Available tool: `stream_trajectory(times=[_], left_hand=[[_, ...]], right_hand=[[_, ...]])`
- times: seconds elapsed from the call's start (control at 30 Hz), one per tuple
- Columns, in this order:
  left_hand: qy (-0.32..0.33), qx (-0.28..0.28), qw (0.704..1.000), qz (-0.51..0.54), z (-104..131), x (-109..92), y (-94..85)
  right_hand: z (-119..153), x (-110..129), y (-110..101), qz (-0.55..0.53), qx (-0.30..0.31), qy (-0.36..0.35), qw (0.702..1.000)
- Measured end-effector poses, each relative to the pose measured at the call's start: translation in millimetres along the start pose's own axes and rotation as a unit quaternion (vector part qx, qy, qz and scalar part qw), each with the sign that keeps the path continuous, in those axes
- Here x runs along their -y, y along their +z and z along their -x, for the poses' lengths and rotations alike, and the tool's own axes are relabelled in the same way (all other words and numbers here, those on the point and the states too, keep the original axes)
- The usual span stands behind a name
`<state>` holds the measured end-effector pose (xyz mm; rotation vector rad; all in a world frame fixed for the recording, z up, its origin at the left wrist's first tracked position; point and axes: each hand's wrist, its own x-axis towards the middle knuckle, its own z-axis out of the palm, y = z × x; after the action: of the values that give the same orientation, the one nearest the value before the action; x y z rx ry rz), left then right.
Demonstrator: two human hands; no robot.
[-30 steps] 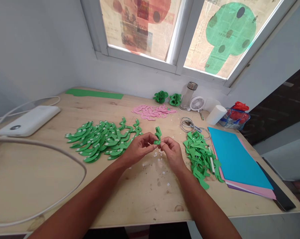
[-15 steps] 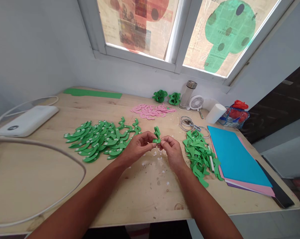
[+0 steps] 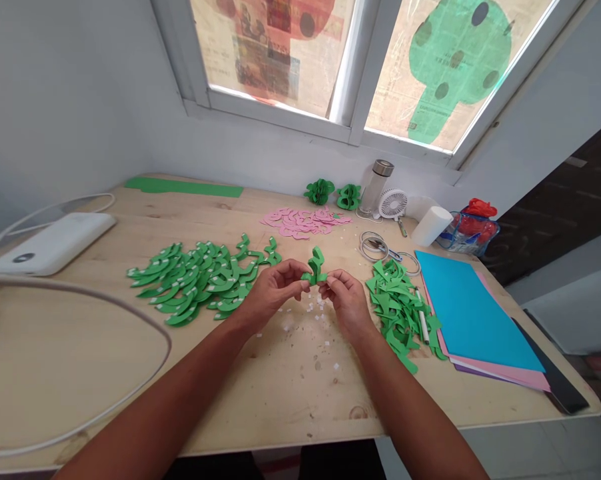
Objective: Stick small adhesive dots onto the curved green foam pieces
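Observation:
Between my two hands a curled green paper piece (image 3: 316, 264) is held above the table, its upper part standing up. My left hand (image 3: 283, 285) pinches its left end between thumb and fingers. The right end is pinched by my right hand (image 3: 344, 293). Left of my left hand lies a spread of curved green paper cutouts (image 3: 185, 283) with small white squares on them. Tiny white paper bits (image 3: 318, 319) are scattered below my fingertips. Green paper scraps (image 3: 395, 307) are heaped to the right of my right hand.
Pink cutouts (image 3: 300, 222), two green paper shapes (image 3: 319, 191), a bottle (image 3: 378, 187) and a small fan (image 3: 393, 204) stand or lie at the back. Scissors (image 3: 375, 246) and blue sheets (image 3: 475, 310) are right. A cable (image 3: 125, 303) loops left, near a white device (image 3: 55, 243).
The green piece has opened out between my fingers and shows more of its upright part. My hands have shifted very slightly; both still pinch it.

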<state>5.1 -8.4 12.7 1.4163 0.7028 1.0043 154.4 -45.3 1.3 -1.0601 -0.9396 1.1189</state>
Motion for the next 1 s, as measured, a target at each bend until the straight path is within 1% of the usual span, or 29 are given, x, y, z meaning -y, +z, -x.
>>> stream_trajectory(times=[0.1, 0.27, 0.53, 0.7, 0.87, 0.93, 1.0], left_hand=[[-0.004, -0.011, 1.000, -0.013, -0.4, -0.2, -0.4], [0.002, -0.018, 0.999, -0.040, -0.6, -0.9, -0.7], [0.018, -0.005, 0.998, -0.067, -2.5, 5.5, -3.5], [0.023, 0.005, 0.997, -0.075, -3.1, 8.3, -4.7], [0.019, 0.001, 0.998, -0.063, -2.7, 5.6, -3.2], [0.013, 0.003, 0.999, -0.045, -2.0, 3.0, -2.1], [0.007, 0.005, 1.000, -0.030, -1.1, 0.1, -1.4]], right_hand=[[-0.8, 1.4, -1.5, 0.034, -0.018, -0.015, 0.999], [-1.3, 2.1, -3.7, 0.145, -0.052, -0.067, 0.986], [3.1, 0.4, -2.2, 0.277, -0.028, -0.139, 0.950], [6.3, 2.9, 0.0, 0.300, -0.022, -0.158, 0.941], [7.0, 3.2, -0.7, 0.311, -0.026, -0.187, 0.932], [7.1, 3.7, -1.5, 0.323, -0.029, -0.209, 0.923], [7.6, 5.5, -1.9, 0.343, -0.028, -0.243, 0.907]])
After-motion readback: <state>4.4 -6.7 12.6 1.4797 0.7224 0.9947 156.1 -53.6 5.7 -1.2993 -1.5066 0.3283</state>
